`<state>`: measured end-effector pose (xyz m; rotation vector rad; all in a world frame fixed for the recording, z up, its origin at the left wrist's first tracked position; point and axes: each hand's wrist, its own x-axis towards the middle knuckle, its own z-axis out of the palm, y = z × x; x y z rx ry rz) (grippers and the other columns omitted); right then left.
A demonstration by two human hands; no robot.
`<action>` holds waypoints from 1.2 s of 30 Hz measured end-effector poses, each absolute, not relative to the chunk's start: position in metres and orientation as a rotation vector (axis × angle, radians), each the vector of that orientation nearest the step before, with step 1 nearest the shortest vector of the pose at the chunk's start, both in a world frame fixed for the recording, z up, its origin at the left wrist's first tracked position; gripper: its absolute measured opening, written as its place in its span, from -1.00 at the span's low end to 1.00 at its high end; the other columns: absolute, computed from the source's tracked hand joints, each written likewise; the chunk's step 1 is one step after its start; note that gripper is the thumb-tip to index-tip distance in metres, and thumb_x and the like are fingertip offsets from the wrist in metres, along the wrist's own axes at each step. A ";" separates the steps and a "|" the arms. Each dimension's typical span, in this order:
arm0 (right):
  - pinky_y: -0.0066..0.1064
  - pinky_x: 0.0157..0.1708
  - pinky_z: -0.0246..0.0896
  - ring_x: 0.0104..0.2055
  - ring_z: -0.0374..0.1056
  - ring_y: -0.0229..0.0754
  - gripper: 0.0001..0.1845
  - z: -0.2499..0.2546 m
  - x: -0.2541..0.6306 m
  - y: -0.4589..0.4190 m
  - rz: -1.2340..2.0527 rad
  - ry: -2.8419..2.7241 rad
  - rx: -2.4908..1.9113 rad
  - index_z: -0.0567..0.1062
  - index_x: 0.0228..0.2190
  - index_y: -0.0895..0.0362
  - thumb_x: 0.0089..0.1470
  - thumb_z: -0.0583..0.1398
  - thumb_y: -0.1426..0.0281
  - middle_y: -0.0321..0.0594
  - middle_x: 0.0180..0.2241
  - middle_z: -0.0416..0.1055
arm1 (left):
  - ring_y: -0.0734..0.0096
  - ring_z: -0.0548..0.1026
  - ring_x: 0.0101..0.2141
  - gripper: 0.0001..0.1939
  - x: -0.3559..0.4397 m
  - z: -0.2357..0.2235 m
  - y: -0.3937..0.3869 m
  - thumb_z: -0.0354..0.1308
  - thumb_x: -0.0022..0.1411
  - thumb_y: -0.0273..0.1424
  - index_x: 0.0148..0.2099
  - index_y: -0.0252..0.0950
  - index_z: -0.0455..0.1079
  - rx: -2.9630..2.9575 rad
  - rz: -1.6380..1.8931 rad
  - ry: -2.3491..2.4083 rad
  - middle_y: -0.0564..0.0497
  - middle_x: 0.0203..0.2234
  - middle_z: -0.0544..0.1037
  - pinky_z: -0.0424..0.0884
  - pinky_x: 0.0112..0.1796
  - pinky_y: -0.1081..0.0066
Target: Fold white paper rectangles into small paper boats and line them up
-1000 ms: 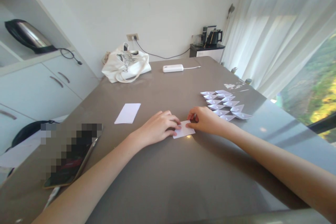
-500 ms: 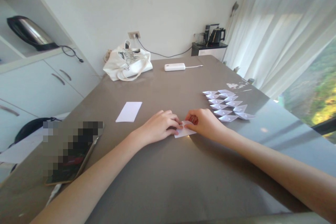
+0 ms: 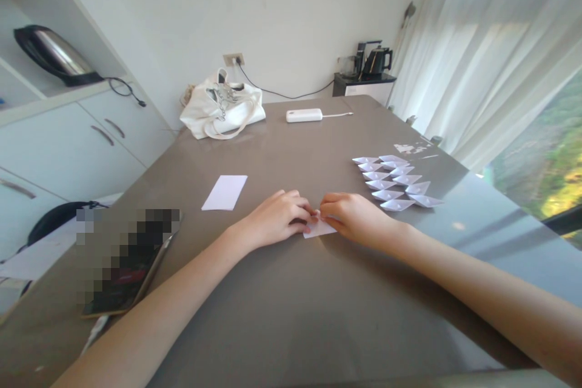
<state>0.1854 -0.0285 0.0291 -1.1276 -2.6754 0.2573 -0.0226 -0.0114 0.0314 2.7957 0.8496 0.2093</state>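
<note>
A small white folded paper (image 3: 319,229) lies on the grey-brown table (image 3: 291,303) in the middle of the view. My left hand (image 3: 276,218) presses on its left side with curled fingers. From the right, my right hand (image 3: 354,215) covers most of the paper, its fingertips meeting the left hand's over it. Only the paper's near edge shows between the two hands. Several white paper boats (image 3: 394,182) lie in rows to the right, just beyond my right hand. A flat white sheet (image 3: 225,192) rests to the left of my left hand.
A phone (image 3: 120,282) lies near the table's left edge. At the far end sit a white handbag (image 3: 222,110) and a white power bank (image 3: 304,115) with a cable. Paper scraps (image 3: 411,148) lie near the right edge. Cabinets stand left, a curtained window right.
My right hand has slid leftward over the folded paper until its fingertips meet the left hand's. Less of the paper shows now. The left hand has stayed in place.
</note>
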 end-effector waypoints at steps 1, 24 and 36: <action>-0.50 -0.36 0.11 -0.35 0.36 -0.23 -0.78 0.030 0.186 -0.027 0.279 -2.711 -1.090 0.52 -0.42 0.22 0.11 0.07 0.55 -0.11 -0.37 0.45 | 0.35 0.39 -0.15 -0.83 -0.023 0.031 -0.011 0.12 0.23 -0.38 -0.16 -0.14 0.50 2.796 0.211 0.845 0.06 -0.16 0.54 0.18 -0.18 0.36; -0.49 -0.33 0.17 -0.37 0.37 -0.25 -0.82 0.033 0.193 -0.021 0.475 -2.729 -0.843 0.54 -0.46 0.24 0.08 0.13 0.54 -0.14 -0.40 0.44 | 0.35 0.37 -0.14 -0.83 -0.022 0.029 -0.010 0.10 0.24 -0.39 -0.14 -0.18 0.49 2.823 0.258 0.799 0.05 -0.13 0.52 0.23 -0.14 0.34; -0.49 -0.35 0.16 -0.40 0.36 -0.25 -0.82 0.033 0.194 -0.019 0.491 -2.716 -0.838 0.53 -0.49 0.23 0.05 0.13 0.58 -0.15 -0.44 0.45 | 0.32 0.37 -0.17 -0.85 -0.018 0.034 -0.017 0.09 0.26 -0.37 -0.15 -0.22 0.43 3.008 0.112 0.853 0.05 -0.18 0.55 0.15 -0.27 0.35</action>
